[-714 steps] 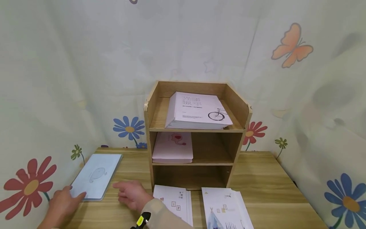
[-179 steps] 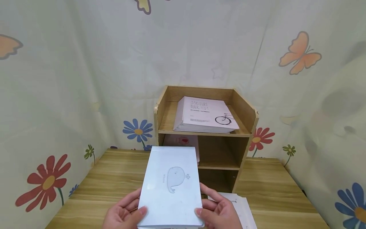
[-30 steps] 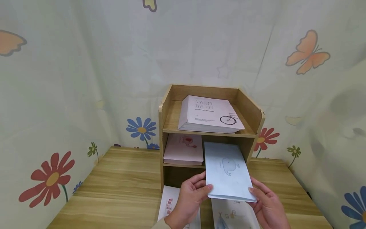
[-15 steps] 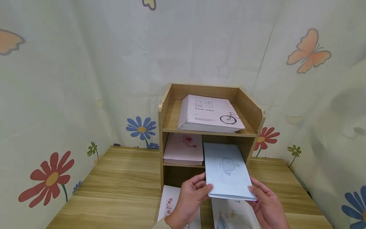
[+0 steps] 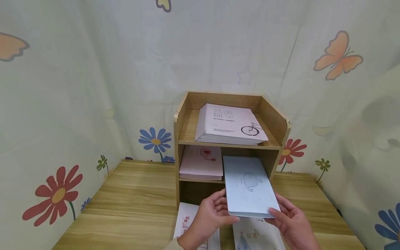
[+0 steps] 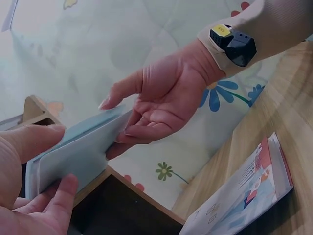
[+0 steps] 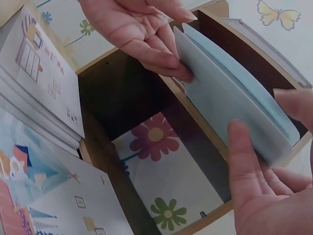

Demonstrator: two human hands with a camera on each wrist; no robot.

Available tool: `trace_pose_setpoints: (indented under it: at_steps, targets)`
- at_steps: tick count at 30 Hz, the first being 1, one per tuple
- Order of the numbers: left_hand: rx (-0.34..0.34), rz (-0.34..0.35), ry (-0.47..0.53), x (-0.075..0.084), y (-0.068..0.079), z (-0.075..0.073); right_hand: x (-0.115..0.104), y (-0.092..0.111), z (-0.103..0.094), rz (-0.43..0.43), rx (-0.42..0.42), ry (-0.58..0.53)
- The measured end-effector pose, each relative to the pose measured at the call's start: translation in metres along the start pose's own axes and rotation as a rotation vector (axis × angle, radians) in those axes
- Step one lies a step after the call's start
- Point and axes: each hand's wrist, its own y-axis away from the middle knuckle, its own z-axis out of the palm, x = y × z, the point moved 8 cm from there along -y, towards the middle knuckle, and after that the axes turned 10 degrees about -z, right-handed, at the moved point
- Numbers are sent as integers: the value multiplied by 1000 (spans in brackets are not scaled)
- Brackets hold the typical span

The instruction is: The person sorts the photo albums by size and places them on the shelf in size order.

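Observation:
A light-blue notebook (image 5: 250,187) with a whale on its cover lies with its far end inside the right half of the middle shelf. Its near end sticks out over the front, and two layers show at its edge in the right wrist view. At the near left corner my left hand (image 5: 210,215) holds it, fingers underneath and thumb by the front edge. My right hand (image 5: 292,220) grips the near right corner, thumb on the cover and fingers below. Pink notebooks (image 5: 201,161) with an elephant lie beside it on the same shelf.
The wooden shelf unit (image 5: 176,166) has a stack of white bicycle-cover books (image 5: 231,121) on top. Two piles of white picture-cover books stand before it, the left pile (image 5: 184,222) and the right pile (image 5: 259,236). The wooden tabletop (image 5: 125,201) extends left.
Since the oldest frame, the blue notebook went from the table's left side to the middle shelf. In the last half second, my left thumb slid off its cover to the front edge.

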Motion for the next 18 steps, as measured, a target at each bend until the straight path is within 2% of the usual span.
trace_pose_setpoints:
  at_steps: [5, 10, 18]
  targets:
    - [8, 26, -42, 1, -2, -2, 0, 2, 4, 28, -80, 115]
    - [15, 48, -74, 3, -3, -3, 0, 1, 5, 48, -115, 186]
    - [36, 31, -98, 3, -7, -5, 0, -3, 2, 21, -115, 177]
